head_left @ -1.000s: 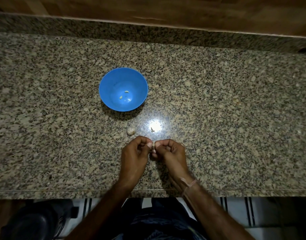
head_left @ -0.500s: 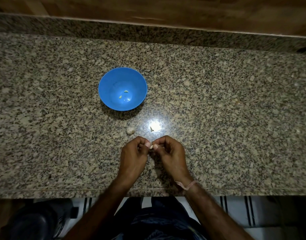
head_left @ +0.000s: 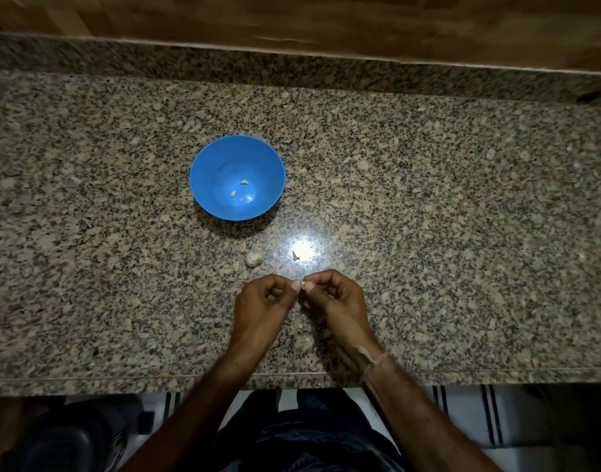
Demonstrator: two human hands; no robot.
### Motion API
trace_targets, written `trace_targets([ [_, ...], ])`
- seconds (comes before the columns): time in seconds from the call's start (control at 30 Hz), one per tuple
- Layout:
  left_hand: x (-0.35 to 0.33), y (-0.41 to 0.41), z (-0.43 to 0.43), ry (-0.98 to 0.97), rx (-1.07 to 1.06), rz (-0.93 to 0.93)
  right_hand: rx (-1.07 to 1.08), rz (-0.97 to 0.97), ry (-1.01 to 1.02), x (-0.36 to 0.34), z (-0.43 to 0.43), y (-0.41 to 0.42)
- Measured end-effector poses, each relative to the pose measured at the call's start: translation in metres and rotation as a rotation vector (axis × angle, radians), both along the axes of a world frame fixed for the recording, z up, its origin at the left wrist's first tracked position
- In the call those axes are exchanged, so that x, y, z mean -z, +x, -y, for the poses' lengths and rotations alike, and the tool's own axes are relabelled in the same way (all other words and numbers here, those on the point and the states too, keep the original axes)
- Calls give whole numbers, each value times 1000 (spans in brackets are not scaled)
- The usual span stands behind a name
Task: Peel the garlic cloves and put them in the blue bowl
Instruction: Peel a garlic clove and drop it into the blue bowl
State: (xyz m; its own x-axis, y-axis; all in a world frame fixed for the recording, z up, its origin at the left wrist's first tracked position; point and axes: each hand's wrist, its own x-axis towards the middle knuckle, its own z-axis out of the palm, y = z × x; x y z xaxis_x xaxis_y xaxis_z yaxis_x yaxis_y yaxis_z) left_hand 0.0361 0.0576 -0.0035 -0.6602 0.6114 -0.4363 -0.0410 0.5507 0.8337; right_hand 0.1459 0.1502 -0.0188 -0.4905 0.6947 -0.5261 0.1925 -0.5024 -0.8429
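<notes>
The blue bowl [head_left: 203, 185] stands on the granite counter with two peeled garlic cloves [head_left: 238, 187] on its bottom. A whitish piece of garlic [head_left: 253, 258] lies on the counter just in front of the bowl. Close to the counter's front edge, my left hand [head_left: 263, 303] and my right hand [head_left: 333, 298] meet fingertip to fingertip. My right hand pinches a small garlic clove [head_left: 308, 285], and my left thumb and forefinger pinch at its left end. Most of the clove is hidden by my fingers.
A small scrap of garlic skin [head_left: 295, 255] lies beside a bright light reflection on the granite counter [head_left: 462, 233]. A raised granite ledge and a wooden wall run along the back. The counter's front edge passes under my forearms.
My hands have shifted slightly and drawn a little apart at the fingertips, so the clove shows more between them. The bowl and the garlic on the counter have not moved.
</notes>
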Motion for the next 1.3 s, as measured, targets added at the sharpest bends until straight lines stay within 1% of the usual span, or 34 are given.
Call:
trace_targets([
  [0.07,-2,2,0,9,17,18,-4,5,1,0,0,-1],
  [0.13,-2,1,1,8,8,-20,-32,0,20,0,-1,0],
  [0.23,-5,-1,3,2,28,-130,-132,17,165,0,-6,3],
  [0.3,-7,-2,4,11,54,-165,-168,34,236,-1,-7,4],
  [0.37,-7,-2,4,18,55,-161,-171,67,281,-2,-8,3],
  [0.47,-3,-1,4,28,24,-100,-166,121,325,-3,-6,1],
  [0.57,1,1,4,63,-23,-20,-119,135,287,0,-5,-1],
  [0.7,2,4,4,132,-74,101,-67,108,229,4,-3,-1],
  [0.83,2,4,3,176,-102,167,-46,96,203,2,-2,-3],
  [1.17,-3,6,-2,196,-96,166,-40,97,169,-1,2,-5],
  [1.23,-3,5,-4,161,-77,141,-51,110,164,1,3,-5],
  [1.3,1,4,-4,99,-44,66,-61,141,177,2,2,-4],
])
